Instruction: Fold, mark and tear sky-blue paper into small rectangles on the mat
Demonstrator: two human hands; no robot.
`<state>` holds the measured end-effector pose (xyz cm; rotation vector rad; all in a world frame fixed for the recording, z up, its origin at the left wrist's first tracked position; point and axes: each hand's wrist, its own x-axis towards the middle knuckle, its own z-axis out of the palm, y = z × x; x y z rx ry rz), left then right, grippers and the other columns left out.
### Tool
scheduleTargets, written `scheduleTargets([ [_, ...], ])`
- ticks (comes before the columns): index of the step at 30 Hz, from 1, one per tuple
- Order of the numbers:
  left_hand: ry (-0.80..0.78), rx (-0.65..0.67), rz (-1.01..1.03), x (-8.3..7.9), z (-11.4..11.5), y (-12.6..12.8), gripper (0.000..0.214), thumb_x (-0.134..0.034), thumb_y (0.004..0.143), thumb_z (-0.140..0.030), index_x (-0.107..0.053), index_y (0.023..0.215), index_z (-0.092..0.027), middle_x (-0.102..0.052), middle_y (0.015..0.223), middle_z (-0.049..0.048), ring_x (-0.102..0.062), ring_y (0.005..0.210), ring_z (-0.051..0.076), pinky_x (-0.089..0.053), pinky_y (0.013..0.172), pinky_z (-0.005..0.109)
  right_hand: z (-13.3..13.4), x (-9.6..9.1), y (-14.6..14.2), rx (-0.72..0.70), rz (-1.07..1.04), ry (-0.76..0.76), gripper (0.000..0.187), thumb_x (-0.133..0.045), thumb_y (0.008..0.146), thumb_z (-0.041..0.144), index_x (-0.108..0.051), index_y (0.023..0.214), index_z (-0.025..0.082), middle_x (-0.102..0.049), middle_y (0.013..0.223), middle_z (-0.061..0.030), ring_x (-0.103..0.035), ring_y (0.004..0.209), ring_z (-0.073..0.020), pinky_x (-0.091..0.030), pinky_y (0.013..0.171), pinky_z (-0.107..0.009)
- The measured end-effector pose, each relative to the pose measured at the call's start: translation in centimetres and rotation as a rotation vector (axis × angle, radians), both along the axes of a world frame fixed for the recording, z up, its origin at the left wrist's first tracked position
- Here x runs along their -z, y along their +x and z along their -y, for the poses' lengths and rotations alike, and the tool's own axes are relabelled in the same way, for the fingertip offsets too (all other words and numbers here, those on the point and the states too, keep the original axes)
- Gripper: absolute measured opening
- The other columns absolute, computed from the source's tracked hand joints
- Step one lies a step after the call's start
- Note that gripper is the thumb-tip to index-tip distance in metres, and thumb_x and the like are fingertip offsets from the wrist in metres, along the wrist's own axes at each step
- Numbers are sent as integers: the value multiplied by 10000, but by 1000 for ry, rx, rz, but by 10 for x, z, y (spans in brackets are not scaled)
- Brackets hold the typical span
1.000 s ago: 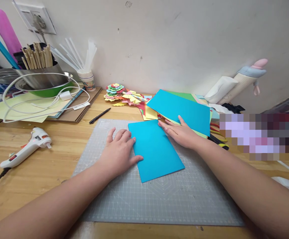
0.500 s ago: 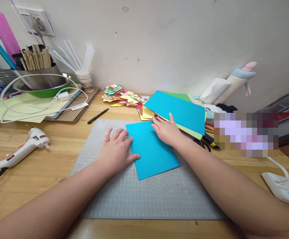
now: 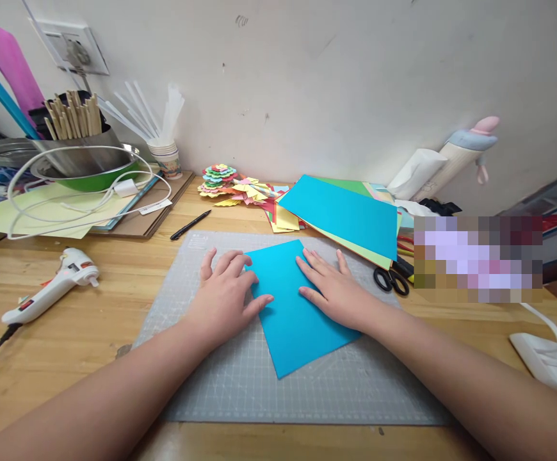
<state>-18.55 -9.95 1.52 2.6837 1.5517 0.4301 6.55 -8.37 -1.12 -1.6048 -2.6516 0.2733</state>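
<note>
A blue sheet of paper (image 3: 290, 320) lies tilted on a grey cutting mat (image 3: 240, 384). My left hand (image 3: 225, 294) rests flat on the sheet's left edge, fingers spread, thumb on the paper. My right hand (image 3: 333, 291) lies flat on the sheet's right part, fingers stretched toward its far corner. Both hands hold nothing. Behind the mat, a stack of coloured sheets (image 3: 346, 214) with a blue one on top lies untouched.
Black scissors (image 3: 391, 280) lie right of the mat. A black pen (image 3: 191, 225) and folded paper flowers (image 3: 221, 178) lie behind it. At the left are a white glue gun (image 3: 48, 291), a steel bowl with wooden sticks (image 3: 74, 144) and a looped white cable (image 3: 86, 192). A white device (image 3: 550, 362) sits far right.
My right hand has come off the stack's edge and moved toward me, down onto the blue sheet. The sheet has turned slightly and shifted nearer. My left hand has stayed on its left edge.
</note>
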Motion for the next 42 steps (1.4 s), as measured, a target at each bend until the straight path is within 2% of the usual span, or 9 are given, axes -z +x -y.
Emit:
scheduleTargets([
  [5,-19,-78,37,2,-5,-6,481,-582,816,-597,-605,1151,-253,-567,1254,87,-439,1268,300,-71,1128,601,22,-10,4,-21,-241,-100,615,-430,938,487,-306,1502,275,-234,1576,-46,-198,1454,-293,39,1160,-601],
  [10,-59,-126,-8,9,-11,-13,694,-659,689,-681,-591,1185,-200,-534,1286,128,-400,1298,342,-56,1128,612,24,-29,12,519,-1009,-324,498,-533,887,368,-483,1373,275,-421,1501,-63,-410,1356,-269,-418,1062,-492],
  [13,-65,-131,-17,10,-12,-13,695,-662,683,-680,-592,1185,-205,-531,1292,122,-391,1305,337,-42,1132,605,17,-41,21,675,-1375,-596,362,-581,860,323,-582,1216,261,-459,1463,-65,-473,1302,-256,-546,906,-401],
  [21,-77,-100,52,6,-12,-10,656,-692,687,-617,-577,1194,-217,-540,1284,122,-409,1294,342,-42,1128,612,20,-34,15,572,-1274,-895,428,-641,828,307,-553,1243,252,-718,1003,-49,-677,811,-195,-543,617,-305],
  [27,-107,-330,637,0,-14,-10,764,-604,805,-526,-304,1432,-210,-513,1336,159,-453,1282,309,-329,1054,540,28,-31,0,605,-1492,-826,438,-660,830,334,-530,1245,272,-710,889,4,-618,631,-126,-483,528,-233],
  [30,-475,-304,923,-9,-9,-9,792,-620,790,-527,-315,1438,-191,-594,1258,163,-563,1181,301,-458,956,489,28,-31,0,623,-1660,-679,469,-658,833,333,-515,1280,318,-710,1034,11,-637,694,-121,-502,560,-226],
  [33,-856,-130,965,-19,-2,-7,482,-626,790,-499,-627,1170,-203,-708,1094,108,-664,1003,283,-524,854,429,26,-30,1,585,-1752,-547,397,-641,844,324,-559,1232,328,-682,1164,15,-653,812,-128,-531,661,-242],
  [37,-607,-179,924,-26,1,-10,233,-663,780,-443,-713,816,-218,-742,881,22,-672,868,235,-504,833,371,21,-28,6,521,-1699,-554,312,-611,845,303,-597,1156,307,-678,1187,-14,-669,910,-193,-552,732,-331],
  [42,-364,-209,1205,-29,-4,-20,214,-681,796,-416,-695,888,-223,-728,906,-3,-638,871,189,-498,811,312,13,-31,25,542,-1596,-443,346,-484,898,472,-559,1208,339,-652,1244,-20,-659,988,-255,-558,729,-400],
])
